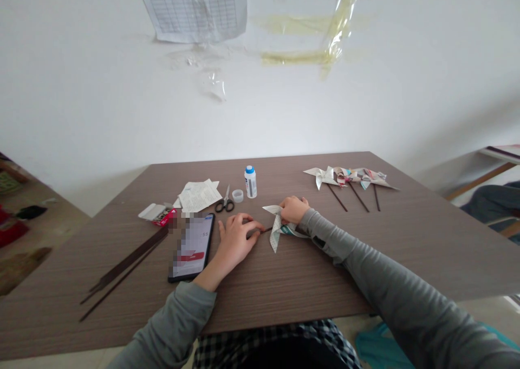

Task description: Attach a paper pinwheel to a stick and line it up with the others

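Note:
A paper pinwheel (277, 229) made of printed paper lies on the brown table (309, 271) in front of me. My right hand (293, 208) is closed over its centre, pressing on the folded paper. My left hand (235, 240) rests on the table just left of it, thumb and finger pinching the end of the thin dark stick (264, 231) that runs into the pinwheel.
A phone (192, 246) lies left of my left hand, with several dark sticks (125, 265) beyond it. Scissors (224, 202), a glue bottle (251, 181), its cap (238, 195), paper sheets (198, 194) and a small box (158, 213) sit behind. Three pinwheels (350, 178) lie at the back right.

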The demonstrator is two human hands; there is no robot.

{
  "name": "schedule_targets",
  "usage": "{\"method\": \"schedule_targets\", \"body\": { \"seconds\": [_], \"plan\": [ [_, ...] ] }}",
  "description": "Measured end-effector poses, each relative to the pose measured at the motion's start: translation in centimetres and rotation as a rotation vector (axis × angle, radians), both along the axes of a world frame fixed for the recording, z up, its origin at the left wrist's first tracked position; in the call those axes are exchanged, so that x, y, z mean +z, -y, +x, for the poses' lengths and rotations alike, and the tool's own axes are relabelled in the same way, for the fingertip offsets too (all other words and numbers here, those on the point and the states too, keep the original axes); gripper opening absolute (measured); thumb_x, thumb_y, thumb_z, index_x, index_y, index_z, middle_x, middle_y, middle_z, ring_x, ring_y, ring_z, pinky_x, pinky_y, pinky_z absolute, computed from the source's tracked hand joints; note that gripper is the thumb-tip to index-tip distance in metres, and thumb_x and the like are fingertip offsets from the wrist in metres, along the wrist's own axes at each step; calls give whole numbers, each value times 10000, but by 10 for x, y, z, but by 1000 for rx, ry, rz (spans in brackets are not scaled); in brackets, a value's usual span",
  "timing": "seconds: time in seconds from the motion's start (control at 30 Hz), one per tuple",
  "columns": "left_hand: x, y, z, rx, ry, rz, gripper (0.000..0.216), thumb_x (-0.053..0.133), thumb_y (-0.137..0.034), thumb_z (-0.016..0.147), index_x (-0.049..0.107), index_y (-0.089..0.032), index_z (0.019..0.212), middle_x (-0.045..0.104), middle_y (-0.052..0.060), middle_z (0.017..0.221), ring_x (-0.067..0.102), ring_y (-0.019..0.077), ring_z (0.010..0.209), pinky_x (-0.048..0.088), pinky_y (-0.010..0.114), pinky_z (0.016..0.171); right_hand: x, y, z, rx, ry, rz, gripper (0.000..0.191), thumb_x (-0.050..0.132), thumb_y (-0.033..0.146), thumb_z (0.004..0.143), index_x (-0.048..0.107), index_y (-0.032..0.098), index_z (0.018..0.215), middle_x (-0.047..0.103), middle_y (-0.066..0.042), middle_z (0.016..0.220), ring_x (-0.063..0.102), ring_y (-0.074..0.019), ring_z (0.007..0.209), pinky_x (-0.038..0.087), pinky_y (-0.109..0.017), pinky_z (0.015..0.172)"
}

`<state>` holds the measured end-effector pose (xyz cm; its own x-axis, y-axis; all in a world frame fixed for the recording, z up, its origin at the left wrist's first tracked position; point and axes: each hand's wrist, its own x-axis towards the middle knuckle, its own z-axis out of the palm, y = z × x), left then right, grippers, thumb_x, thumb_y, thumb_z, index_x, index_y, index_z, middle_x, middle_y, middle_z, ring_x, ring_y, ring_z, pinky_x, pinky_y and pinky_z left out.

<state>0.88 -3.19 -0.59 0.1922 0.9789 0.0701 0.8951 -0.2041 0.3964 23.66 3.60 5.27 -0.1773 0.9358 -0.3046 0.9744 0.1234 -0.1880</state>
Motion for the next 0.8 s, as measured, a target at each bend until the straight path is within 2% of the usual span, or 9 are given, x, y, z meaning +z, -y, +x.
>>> {"method": "schedule_targets", "body": {
  "seconds": [0.13, 0.33, 0.53, 0.8],
  "plan": [
    [5, 2, 1, -2, -3, -22, 365, 800, -202, 1163, 1055, -426, 1298, 861, 126, 1604, 683, 495, 1664, 360, 999, 1491, 2, 3, -2, -3, 9, -3, 378, 869, 159, 969, 1041, 384, 1220, 976, -75, 1519, 743, -418, 1705, 484, -701, 1506],
    [7, 1, 0, -10, 13, -9, 329, 835, -230, 1149, 1054, -433, 1287, 871, 119, 1590, 697, 461, 1638, 390, 967, 1489, 1, 2, -3, -12, 11, 5, 393, 824, 135, 958, 1040, 368, 1189, 987, -82, 1460, 757, -417, 1677, 493, -685, 1484],
    [8, 2, 2, -4, -19, -29, 361, 814, -225, 1157, 1050, -456, 1302, 855, 108, 1619, 688, 485, 1671, 386, 972, 1497, -4, 0, -1, -16, 6, 12, 364, 837, 173, 962, 1035, 382, 1185, 977, -78, 1483, 732, -429, 1691, 503, -671, 1460],
    [10, 5, 5, 6, -18, -27, 347, 850, -220, 1146, 1048, -462, 1294, 857, 94, 1636, 690, 477, 1687, 391, 952, 1512, -3, 3, -1, -22, -5, 14, 453, 767, 171, 1003, 1023, 389, 1307, 969, -97, 1516, 717, -406, 1716, 468, -700, 1499]
  ]
}}
